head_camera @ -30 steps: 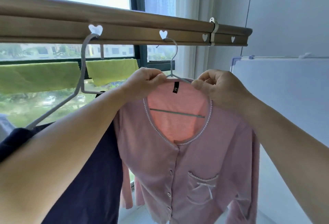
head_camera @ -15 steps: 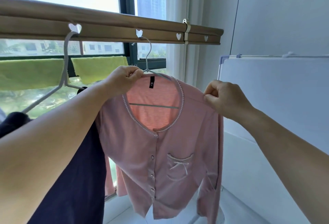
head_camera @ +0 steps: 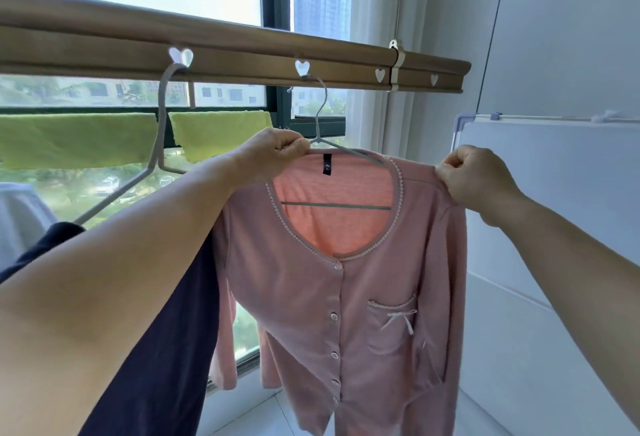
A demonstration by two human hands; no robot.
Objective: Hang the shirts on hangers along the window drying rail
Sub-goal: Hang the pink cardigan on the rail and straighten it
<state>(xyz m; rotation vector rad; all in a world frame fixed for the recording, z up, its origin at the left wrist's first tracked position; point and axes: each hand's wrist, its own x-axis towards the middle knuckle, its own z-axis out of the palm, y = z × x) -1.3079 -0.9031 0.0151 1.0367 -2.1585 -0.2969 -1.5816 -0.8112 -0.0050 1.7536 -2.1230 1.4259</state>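
A pink buttoned shirt (head_camera: 311,297) hangs on a grey hanger (head_camera: 320,113) whose hook sits in a heart-shaped hole of the brown drying rail (head_camera: 242,54). My left hand (head_camera: 273,153) grips the shirt's collar and the hanger's left shoulder. My right hand (head_camera: 474,175) pinches the shirt's right shoulder seam and holds it out. To the left, a dark navy shirt (head_camera: 166,331) hangs on a second hanger (head_camera: 161,130), mostly behind my left forearm.
Two green cloths (head_camera: 76,139) lie over the window bar behind the rail. Further heart holes (head_camera: 380,75) are free to the right. A white panel (head_camera: 554,193) stands close at the right, a white curtain (head_camera: 374,19) beyond the rail's end.
My right hand slid from the collar out along the shirt's right shoulder, spreading the fabric over the hanger. My left hand stayed at the collar. The view shifted slightly right.
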